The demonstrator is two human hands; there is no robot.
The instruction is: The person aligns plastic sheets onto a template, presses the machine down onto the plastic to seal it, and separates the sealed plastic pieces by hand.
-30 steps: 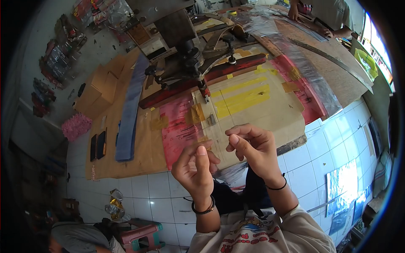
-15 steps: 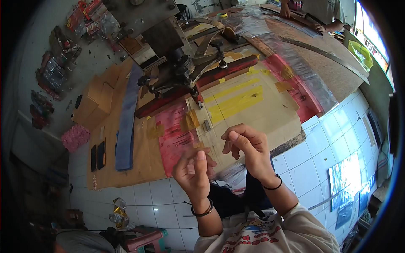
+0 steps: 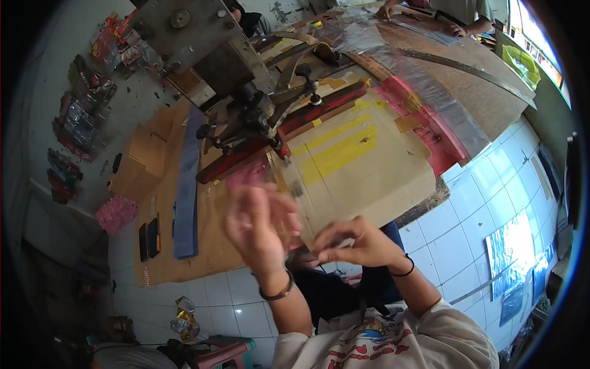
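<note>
My left hand [image 3: 261, 221] is raised over the near edge of the work surface, blurred by motion. Its thumb points up and its fingers look spread, with nothing visible in them. Lower and to the right, my right hand [image 3: 359, 243] has its thumb and fingers drawn together near the front edge of a tan board [image 3: 393, 178] with yellow tape strips [image 3: 341, 154]. Whatever those fingers hold, if anything, is too small to make out. Beyond both hands stands a dark metal machine [image 3: 255, 111], its red-tipped part [image 3: 281, 147] close to the board's left edge.
A red bar [image 3: 335, 104] crosses behind the board. Leftward lie a blue-grey strip [image 3: 186, 209], two dark flat objects [image 3: 149, 238] and a cardboard box [image 3: 140, 157]. A long metal strip [image 3: 473, 72] rests on the right. Another person's hand [image 3: 456, 29] works at the far end.
My left hand has risen and moved left, its fingers spreading. My right hand has dropped lower toward the board's front edge. The view has shifted slightly.
</note>
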